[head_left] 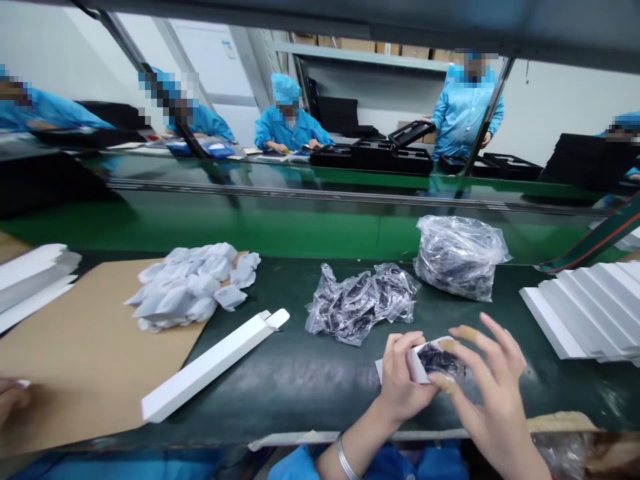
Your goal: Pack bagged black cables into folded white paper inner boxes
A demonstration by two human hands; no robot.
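"Holding what, and where?"

"Gripping a white box [419, 369] in the left hand [400, 380], with fingers curled around it, right of centre and over the near side of a dark green bench [300, 393]."

"And doing what with the right hand [495, 393]?"

"Reaching across the open end, setting thumb and forefinger about a dark, clear-wrapped bag [440, 360] in its mouth, and spreading the other fingers upward. Touching, apparently; pinching or not, impossible to tell."

"Getting how far?"

"Seeming partway through this box: showing the bag at the mouth, with closing not yet done. Not showing the bag's depth inside."

"Seeing any finished one?"

"Not for certain. Finding a long carton [210, 373] lying left of the hands, with an end flap sticking out, hiding its contents."

"Leaving what?"

"Leaving plenty, judging by the supplies: finding loose bags [360, 300] just beyond the hands, a full sack [463, 257] behind to the right, fanned cartons [590, 313] at far right, and pale pouches [187, 287] heaped on cardboard [100, 333] at left."

"Noticing anyone else near?"

"Glimpsing a co-worker's hand [11, 400] at the left edge."
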